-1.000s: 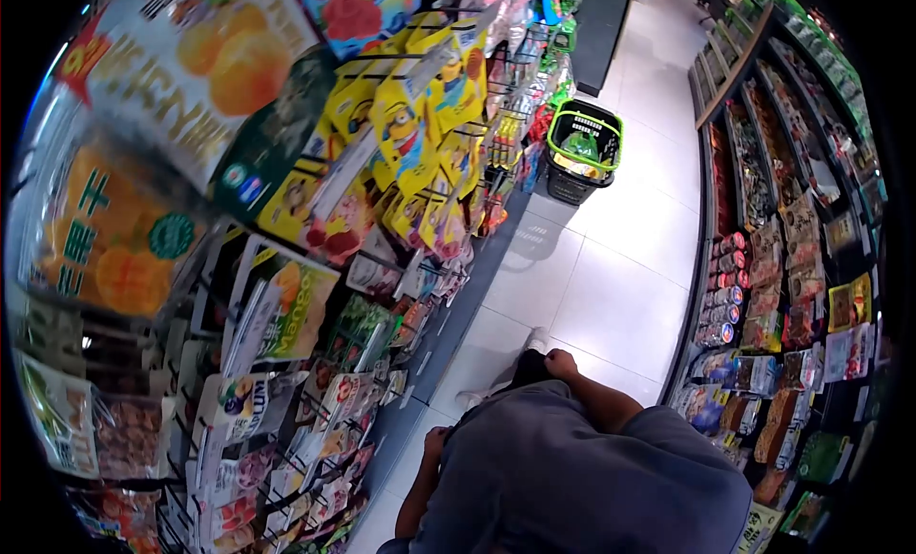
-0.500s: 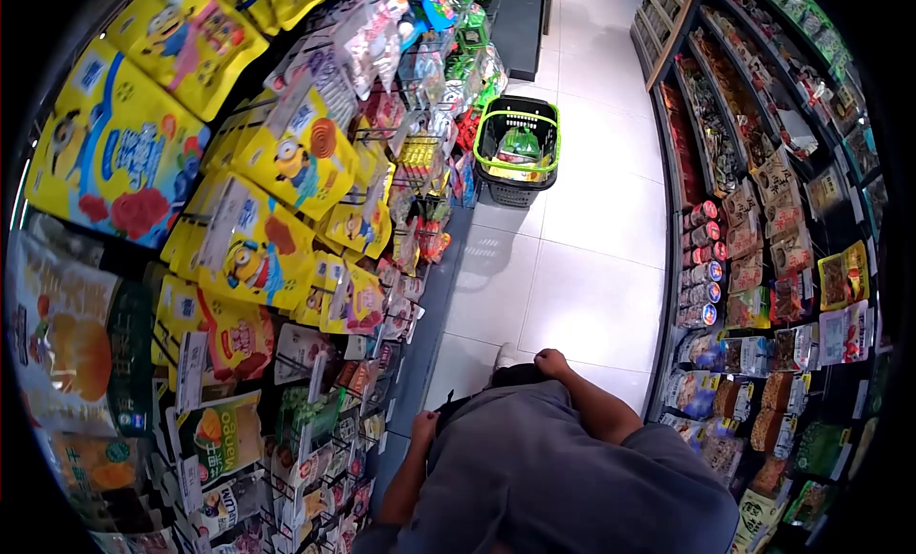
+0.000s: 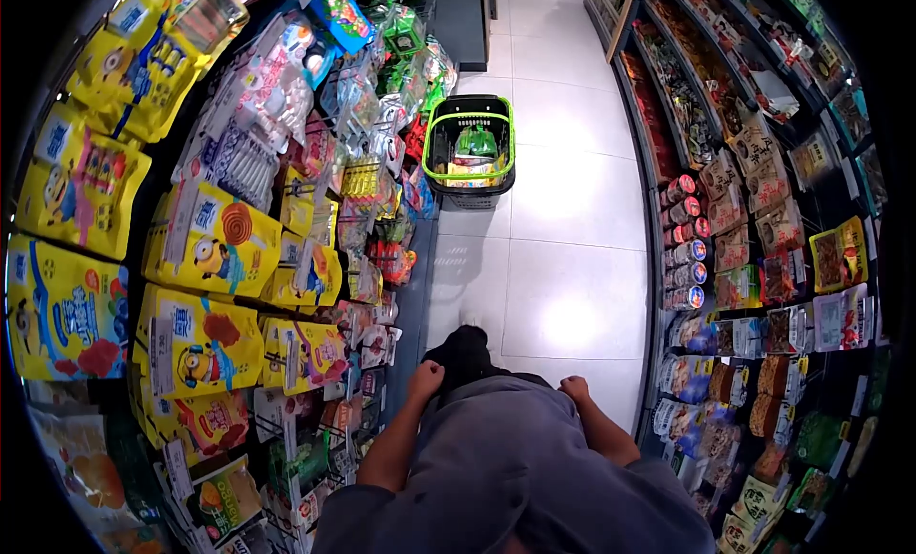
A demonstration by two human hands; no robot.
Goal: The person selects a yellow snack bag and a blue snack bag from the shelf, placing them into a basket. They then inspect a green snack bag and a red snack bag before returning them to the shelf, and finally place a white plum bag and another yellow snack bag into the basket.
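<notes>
My left hand (image 3: pixel 426 378) hangs beside my left thigh with its fingers curled in; nothing shows in it. On the other side, my right hand (image 3: pixel 573 389) is low by my right hip, also loosely closed, with no object visible. Neither hand touches the shelves. Ahead on the floor stands a black shopping basket (image 3: pixel 469 189) with a bright green rim. Inside it lie a green package (image 3: pixel 476 142) and some yellow-and-white packets (image 3: pixel 473 172). My dark trouser leg (image 3: pixel 463 352) is stretched forward toward the basket.
Hooks on the left carry yellow snack bags (image 3: pixel 215 239), dried-fruit bags (image 3: pixel 224 501) and other sweets close to my arm. Shelves on the right hold small round tubs (image 3: pixel 684 253) and brown packets (image 3: pixel 744 196). Pale floor tiles (image 3: pixel 572 287) run between them, past a dark cabinet end (image 3: pixel 461 24).
One leg has swung forward. My left hand has moved forward and my right hand back toward my hip. The view has turned slightly, so the basket appears further left.
</notes>
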